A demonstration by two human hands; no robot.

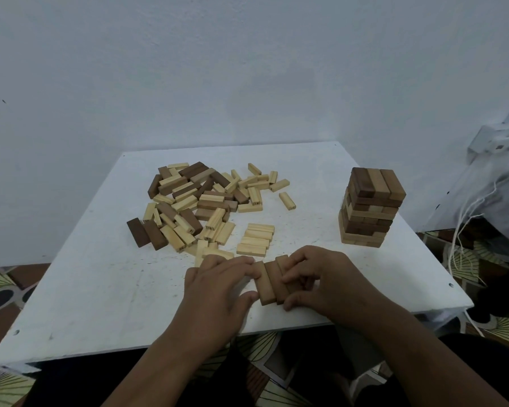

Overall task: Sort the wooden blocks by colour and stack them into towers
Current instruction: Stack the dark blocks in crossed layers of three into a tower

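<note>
Near the front of the white table point(100, 289), a short row of mid-brown blocks point(269, 284) lies side by side. My left hand point(218, 284) grips the row from its left side. My right hand point(321, 282) grips it from the right, fingers curled over the blocks. A loose pile of pale and dark blocks point(197, 201) covers the middle and back of the table. Several pale blocks point(256, 239) lie in a neat row just beyond my hands. A tower of brown and tan blocks point(369, 207) stands at the right.
The table's front edge runs just below my wrists. A pale bag with white cords point(488, 201) sits off the table's right side. A patterned floor point(0, 286) shows around the table, and a plain wall rises behind it.
</note>
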